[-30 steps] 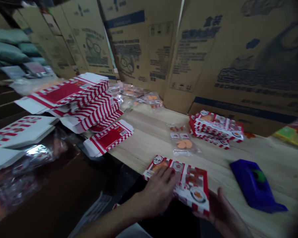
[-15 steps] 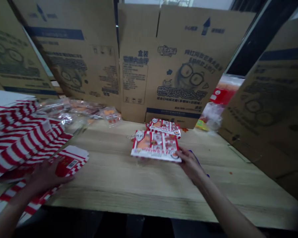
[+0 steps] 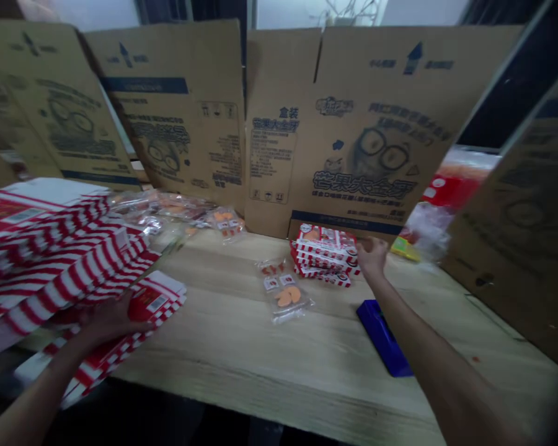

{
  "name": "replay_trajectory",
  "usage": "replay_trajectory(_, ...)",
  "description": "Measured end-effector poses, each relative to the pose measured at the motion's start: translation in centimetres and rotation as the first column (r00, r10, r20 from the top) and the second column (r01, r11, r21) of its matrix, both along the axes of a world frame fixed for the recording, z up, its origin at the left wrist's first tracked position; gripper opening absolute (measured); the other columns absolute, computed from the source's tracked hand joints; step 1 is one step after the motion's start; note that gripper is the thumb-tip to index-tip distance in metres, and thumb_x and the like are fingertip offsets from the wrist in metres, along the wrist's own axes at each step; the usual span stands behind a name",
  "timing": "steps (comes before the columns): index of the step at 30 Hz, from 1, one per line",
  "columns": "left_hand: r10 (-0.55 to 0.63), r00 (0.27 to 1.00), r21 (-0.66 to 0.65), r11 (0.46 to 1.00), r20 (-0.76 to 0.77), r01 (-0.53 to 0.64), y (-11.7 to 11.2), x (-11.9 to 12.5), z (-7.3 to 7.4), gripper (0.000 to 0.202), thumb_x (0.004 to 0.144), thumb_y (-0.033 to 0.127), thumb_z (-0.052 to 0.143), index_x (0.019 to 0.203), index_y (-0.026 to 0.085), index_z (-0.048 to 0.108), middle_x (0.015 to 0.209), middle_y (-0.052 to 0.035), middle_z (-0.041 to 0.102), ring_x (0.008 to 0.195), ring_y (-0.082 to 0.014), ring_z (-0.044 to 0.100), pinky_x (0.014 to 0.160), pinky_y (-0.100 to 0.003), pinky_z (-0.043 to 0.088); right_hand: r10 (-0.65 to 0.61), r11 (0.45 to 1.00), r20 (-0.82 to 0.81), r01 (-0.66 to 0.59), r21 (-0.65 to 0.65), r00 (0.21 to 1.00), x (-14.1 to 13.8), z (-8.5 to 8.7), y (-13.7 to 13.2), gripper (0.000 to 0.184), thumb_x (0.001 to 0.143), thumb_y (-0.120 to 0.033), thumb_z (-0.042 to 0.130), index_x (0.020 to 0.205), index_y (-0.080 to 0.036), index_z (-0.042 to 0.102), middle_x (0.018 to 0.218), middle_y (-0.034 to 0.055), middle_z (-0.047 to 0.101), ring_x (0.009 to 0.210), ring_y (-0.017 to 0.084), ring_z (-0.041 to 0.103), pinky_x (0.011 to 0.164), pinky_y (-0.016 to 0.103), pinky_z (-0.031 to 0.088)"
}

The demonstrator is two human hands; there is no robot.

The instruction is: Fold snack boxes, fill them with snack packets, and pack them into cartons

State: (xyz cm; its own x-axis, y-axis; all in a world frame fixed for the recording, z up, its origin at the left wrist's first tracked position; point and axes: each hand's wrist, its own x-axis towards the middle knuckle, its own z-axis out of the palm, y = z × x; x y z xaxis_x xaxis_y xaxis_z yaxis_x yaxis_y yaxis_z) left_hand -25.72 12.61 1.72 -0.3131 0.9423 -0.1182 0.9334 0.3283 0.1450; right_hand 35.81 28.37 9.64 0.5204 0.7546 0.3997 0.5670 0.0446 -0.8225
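Observation:
My left hand (image 3: 109,322) is closed on a flat red-and-white striped carton (image 3: 167,291) near the front left edge of the table. Its thumb lies over the carton; the other fingers are partly hidden. Behind it rises a pile of similar striped cartons (image 3: 65,248). My right hand (image 3: 373,255) has its fingers closed at the right edge of the top snack box (image 3: 328,237), which rests on a small stack of such boxes (image 3: 325,266). In front of the stack lies a clear packet of orange pieces (image 3: 286,294).
A blue tool-like object (image 3: 384,341) lies under my right forearm. Several clear packets (image 3: 177,207) are heaped at the back left. Large cardboard boxes (image 3: 279,74) line the back, another (image 3: 516,248) stands at right. A clear bag (image 3: 425,226) sits between them.
My right hand has moved the snack box back and right onto the stack. The packet and blue object now show. The camera view has shifted left; my left hand stays on the carton.

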Motion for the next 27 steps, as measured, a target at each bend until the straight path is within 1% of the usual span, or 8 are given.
replay_trajectory(3, -0.064, 0.993, 0.025, 0.997, -0.101, 0.067, -1.4, 2.6, 3.6, 0.084, 0.077, 0.061, 0.050, 0.138, 0.005, 0.033, 0.126, -0.0255, 0.058, 0.117, -0.0434, 0.054, 0.095, -0.052, 0.038, 0.044, 0.991, 0.043, -0.049, 0.121, 0.998, -2.0, -1.3, -2.3, 0.029, 0.073, -0.021, 0.062, 0.101, -0.014, 0.063, 0.127, 0.0161, 0.051, 0.128, 0.028, 0.040, 0.110, 0.046, 0.030)
replay_trajectory(6, -0.063, 0.996, 0.152, 0.986, -0.068, 0.073, -2.3, 6.8, 6.9, 0.089, 0.075, 0.063, 0.055, 0.139, 0.005, 0.031, 0.113, -0.0216, 0.065, 0.106, -0.0403, 0.063, 0.089, -0.047, 0.045, 0.357, 0.919, -0.006, -0.350, 0.181, 0.934, -7.0, -3.7, -6.5, 0.028, 0.071, -0.030, 0.068, 0.096, -0.018, 0.065, 0.111, 0.0109, 0.061, 0.113, 0.028, 0.052, 0.102, 0.047, 0.038)
replay_trajectory(9, -0.147, 0.985, 0.296, 0.948, 0.091, 0.114, -3.1, 12.4, 8.7, 0.099, 0.066, 0.055, 0.070, 0.143, 0.011, 0.028, 0.125, -0.0205, 0.060, 0.110, -0.0371, 0.062, 0.091, -0.043, 0.047, 0.688, 0.683, -0.347, -0.730, 0.014, 0.637, -13.8, -6.1, -12.4, 0.034, 0.067, -0.035, 0.077, 0.096, -0.020, 0.066, 0.095, 0.0088, 0.067, 0.091, 0.026, 0.062, 0.090, 0.046, 0.046)
replay_trajectory(12, -0.303, 0.930, 0.403, 0.893, 0.209, 0.201, -4.5, 17.9, 8.4, 0.101, 0.062, 0.050, 0.074, 0.144, 0.013, 0.027, 0.133, -0.0187, 0.055, 0.118, -0.0360, 0.057, 0.096, -0.044, 0.046, 0.709, 0.459, -0.649, -0.880, 0.126, 0.277, -19.7, -7.4, -17.1, 0.066, 0.058, -0.033, 0.086, 0.118, -0.025, 0.058, 0.114, 0.0086, 0.067, 0.108, 0.027, 0.061, 0.093, 0.045, 0.047)
replay_trajectory(14, -0.382, 0.889, 0.466, 0.853, 0.251, 0.235, -5.5, 20.7, 7.2, 0.102, 0.061, 0.051, 0.076, 0.144, 0.015, 0.027, 0.134, -0.0182, 0.054, 0.120, -0.0359, 0.055, 0.098, -0.046, 0.046, 0.692, 0.370, -0.717, -0.894, 0.253, 0.083, -21.7, -7.5, -19.0, 0.067, 0.061, -0.036, 0.085, 0.121, -0.026, 0.057, 0.121, 0.0084, 0.065, 0.113, 0.026, 0.060, 0.098, 0.045, 0.045)
replay_trajectory(17, -0.460, 0.848, 0.557, 0.790, 0.263, 0.255, -6.8, 23.3, 5.1, 0.101, 0.063, 0.051, 0.075, 0.144, 0.017, 0.026, 0.133, -0.0184, 0.053, 0.121, -0.0366, 0.054, 0.099, -0.050, 0.045, 0.664, 0.385, -0.747, -0.852, 0.355, -0.012, -21.8, -7.4, -20.9, 0.057, 0.065, -0.035, 0.084, 0.116, -0.023, 0.062, 0.118, 0.0080, 0.068, 0.108, 0.025, 0.064, 0.102, 0.044, 0.044)
replay_trajectory(22, -0.575, 0.760, 0.601, 0.735, 0.304, 0.315, -7.8, 24.6, 3.8, 0.105, 0.059, 0.036, 0.079, 0.146, 0.018, 0.024, 0.136, -0.0187, 0.047, 0.128, -0.0391, 0.044, 0.104, -0.057, 0.039, 0.638, 0.466, -0.770, -0.798, 0.382, 0.004, -19.3, -7.6, -23.1, 0.049, 0.071, -0.031, 0.079, 0.117, -0.020, 0.065, 0.113, 0.0080, 0.071, 0.102, 0.024, 0.066, 0.099, 0.041, 0.046)
replay_trajectory(27, -0.449, 0.520, 0.435, 0.886, 0.727, 0.158, -7.8, 23.9, 4.2, 0.094, 0.065, 0.042, 0.075, 0.143, 0.016, 0.029, 0.125, -0.0159, 0.056, 0.112, -0.0309, 0.060, 0.097, -0.049, 0.049, 0.560, 0.576, -0.821, -0.766, 0.286, 0.114, -17.4, -7.7, -23.5, 0.039, 0.069, -0.038, 0.080, 0.100, -0.016, 0.071, 0.093, 0.0074, 0.075, 0.081, 0.021, 0.069, 0.076, 0.032, 0.053)
